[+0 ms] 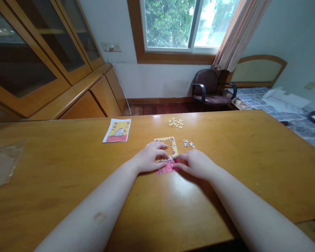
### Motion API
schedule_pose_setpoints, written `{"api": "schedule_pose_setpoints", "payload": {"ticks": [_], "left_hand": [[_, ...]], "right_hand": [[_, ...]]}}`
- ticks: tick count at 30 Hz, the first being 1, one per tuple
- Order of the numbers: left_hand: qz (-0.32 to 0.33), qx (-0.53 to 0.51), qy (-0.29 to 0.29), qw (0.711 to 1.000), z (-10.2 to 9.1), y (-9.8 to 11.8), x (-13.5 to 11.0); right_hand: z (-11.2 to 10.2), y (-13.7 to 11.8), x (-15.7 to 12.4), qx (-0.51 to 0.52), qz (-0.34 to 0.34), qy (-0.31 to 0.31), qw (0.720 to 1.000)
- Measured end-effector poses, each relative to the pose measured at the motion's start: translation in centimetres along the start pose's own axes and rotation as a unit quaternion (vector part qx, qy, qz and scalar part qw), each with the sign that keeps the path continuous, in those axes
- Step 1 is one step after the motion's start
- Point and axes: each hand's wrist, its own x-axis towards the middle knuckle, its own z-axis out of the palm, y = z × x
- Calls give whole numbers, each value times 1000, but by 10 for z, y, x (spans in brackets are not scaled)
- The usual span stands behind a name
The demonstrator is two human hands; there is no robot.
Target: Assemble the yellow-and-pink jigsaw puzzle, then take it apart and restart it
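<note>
A small jigsaw puzzle (pixel 170 148) with a yellow upper part and a pink lower part lies on the wooden table (pixel 68 168). My left hand (pixel 150 156) rests on its left side, fingers curled and pressing down on the pieces. My right hand (pixel 195 163) lies at its right lower edge, fingertips pinched against the pink pieces. What, if anything, those fingertips grip is hidden. A few loose pieces (pixel 188 143) lie just right of the puzzle. A bigger heap of loose pieces (pixel 176 122) sits farther back.
A printed reference picture (pixel 117 130) lies at the back left of the puzzle. A clear plastic bag (pixel 2 162) lies at the table's left edge. Behind the table stand a dark chair (pixel 212 89), wooden cabinets (pixel 42 70) and a bed (pixel 291 108).
</note>
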Motion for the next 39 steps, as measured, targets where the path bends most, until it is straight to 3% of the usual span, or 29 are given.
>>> {"api": "schedule_pose_setpoints", "payload": {"ticks": [39], "left_hand": [[2, -4, 7, 1000, -1, 1, 0]], "right_hand": [[3, 0, 0, -7, -4, 19, 1000]]}}
